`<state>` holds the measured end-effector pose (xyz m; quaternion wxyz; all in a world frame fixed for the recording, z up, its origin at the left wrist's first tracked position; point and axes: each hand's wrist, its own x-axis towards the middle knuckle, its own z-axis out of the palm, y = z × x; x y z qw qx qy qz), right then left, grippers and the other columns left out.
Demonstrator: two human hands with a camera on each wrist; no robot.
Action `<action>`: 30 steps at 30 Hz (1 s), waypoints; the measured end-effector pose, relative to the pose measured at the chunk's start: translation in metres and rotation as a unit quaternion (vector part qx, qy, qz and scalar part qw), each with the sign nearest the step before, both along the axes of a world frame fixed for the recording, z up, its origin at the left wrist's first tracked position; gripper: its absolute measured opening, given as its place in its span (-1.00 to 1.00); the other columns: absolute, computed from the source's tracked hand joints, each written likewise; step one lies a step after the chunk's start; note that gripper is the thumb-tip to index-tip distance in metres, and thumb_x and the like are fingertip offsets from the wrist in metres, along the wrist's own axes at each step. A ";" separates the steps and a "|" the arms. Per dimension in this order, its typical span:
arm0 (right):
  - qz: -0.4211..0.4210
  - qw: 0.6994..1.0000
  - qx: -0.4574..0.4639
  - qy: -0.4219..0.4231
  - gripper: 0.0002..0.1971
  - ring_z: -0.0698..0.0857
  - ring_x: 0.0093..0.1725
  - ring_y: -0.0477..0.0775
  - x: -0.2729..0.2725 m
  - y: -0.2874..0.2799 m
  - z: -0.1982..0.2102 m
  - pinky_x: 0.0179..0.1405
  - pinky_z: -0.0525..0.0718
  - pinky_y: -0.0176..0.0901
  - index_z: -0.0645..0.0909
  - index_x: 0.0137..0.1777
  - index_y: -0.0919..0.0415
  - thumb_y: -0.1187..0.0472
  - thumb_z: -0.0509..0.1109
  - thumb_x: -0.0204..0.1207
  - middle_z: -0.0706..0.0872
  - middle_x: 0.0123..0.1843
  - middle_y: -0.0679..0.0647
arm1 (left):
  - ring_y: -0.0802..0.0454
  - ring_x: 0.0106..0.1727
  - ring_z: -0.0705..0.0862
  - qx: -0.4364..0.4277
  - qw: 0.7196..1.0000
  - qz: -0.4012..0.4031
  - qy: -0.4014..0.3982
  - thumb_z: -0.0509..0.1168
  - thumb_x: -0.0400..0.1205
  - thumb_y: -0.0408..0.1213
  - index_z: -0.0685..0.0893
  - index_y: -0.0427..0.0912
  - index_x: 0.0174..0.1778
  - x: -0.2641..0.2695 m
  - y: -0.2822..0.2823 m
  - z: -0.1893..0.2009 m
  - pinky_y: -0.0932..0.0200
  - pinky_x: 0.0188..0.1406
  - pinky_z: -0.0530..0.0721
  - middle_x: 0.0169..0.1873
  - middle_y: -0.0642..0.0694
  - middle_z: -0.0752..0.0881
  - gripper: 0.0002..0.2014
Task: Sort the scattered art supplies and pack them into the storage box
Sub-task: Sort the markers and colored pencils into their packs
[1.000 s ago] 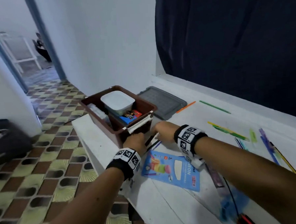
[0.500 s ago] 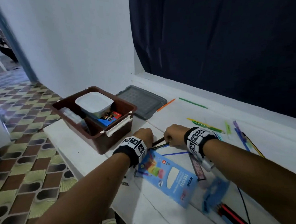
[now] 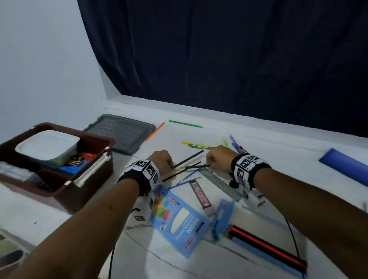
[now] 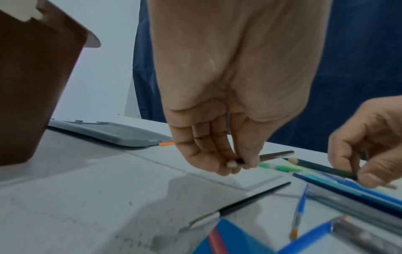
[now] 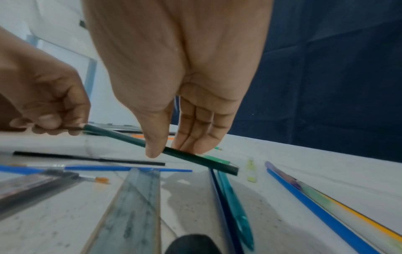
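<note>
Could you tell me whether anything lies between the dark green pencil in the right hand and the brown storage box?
Only the left hand, pinching a dark pencil, sits between the dark green pencil and the storage box.

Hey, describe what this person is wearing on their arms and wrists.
Both forearms are bare, with no sleeves. The left hand and the right hand each have a black wrist strap carrying a white block printed with black square marker patterns. A thin black cable trails back beside the right forearm.
</note>
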<state>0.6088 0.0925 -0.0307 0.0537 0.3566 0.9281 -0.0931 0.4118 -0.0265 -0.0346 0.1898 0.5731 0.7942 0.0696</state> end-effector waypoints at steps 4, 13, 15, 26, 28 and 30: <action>-0.035 0.998 -0.026 0.053 -0.88 0.67 0.00 0.04 0.029 -0.011 0.010 -0.04 0.50 -0.25 0.74 0.02 0.24 0.29 0.40 0.56 0.77 0.03 0.09 | -0.06 -0.04 0.69 0.049 0.998 -0.007 -0.047 0.32 0.62 -0.37 0.81 -0.20 0.08 0.002 -0.009 0.017 0.23 -0.12 0.57 -0.16 -0.11 0.69 -0.81; -0.153 0.975 -0.041 0.155 -0.91 0.67 -0.12 -0.06 0.121 -0.061 0.019 -0.18 0.54 -0.29 0.76 -0.08 0.09 0.25 0.42 0.54 0.74 -0.11 -0.03 | 0.11 -0.29 0.59 0.089 0.983 -0.140 -0.073 0.21 0.62 -0.50 0.82 -0.15 0.09 0.048 -0.014 0.028 0.35 -0.34 0.50 -0.04 -0.21 0.77 -0.68; -0.189 0.962 -0.049 0.190 -0.93 0.64 -0.22 -0.17 0.147 -0.075 0.019 -0.26 0.49 -0.37 0.72 -0.14 0.06 0.24 0.46 0.53 0.72 -0.18 -0.08 | 0.12 -0.29 0.59 0.090 0.978 -0.171 -0.078 0.22 0.61 -0.49 0.83 -0.12 0.08 0.066 -0.012 0.027 0.33 -0.34 0.49 -0.08 -0.16 0.76 -0.68; -0.353 0.878 -0.082 0.312 -0.95 0.79 -0.27 0.13 0.238 -0.153 -0.009 -0.21 0.83 0.00 0.70 -0.18 0.35 0.40 0.47 0.51 0.78 -0.21 0.32 | -0.07 0.09 0.73 0.045 0.932 -0.355 -0.060 0.25 0.59 -0.51 0.81 -0.24 0.11 0.180 -0.015 0.015 0.16 0.02 0.67 0.06 -0.15 0.80 -0.71; -0.370 0.867 -0.078 0.326 -0.92 0.78 -0.32 0.05 0.244 -0.158 -0.012 -0.28 0.81 -0.09 0.69 -0.20 0.33 0.37 0.46 0.52 0.79 -0.19 0.31 | -0.09 0.03 0.74 0.028 0.931 -0.364 -0.025 0.24 0.58 -0.49 0.83 -0.19 0.09 0.189 -0.013 0.010 0.09 0.00 0.71 0.04 -0.16 0.80 -0.70; -0.385 0.850 -0.080 0.352 -0.89 0.77 -0.33 0.02 0.247 -0.163 -0.016 -0.31 0.80 -0.12 0.67 -0.23 0.30 0.35 0.45 0.53 0.80 -0.19 0.30 | -0.10 -0.01 0.74 0.008 0.930 -0.368 0.011 0.26 0.56 -0.48 0.84 -0.16 0.09 0.192 -0.010 0.004 0.04 0.00 0.75 0.01 -0.17 0.81 -0.69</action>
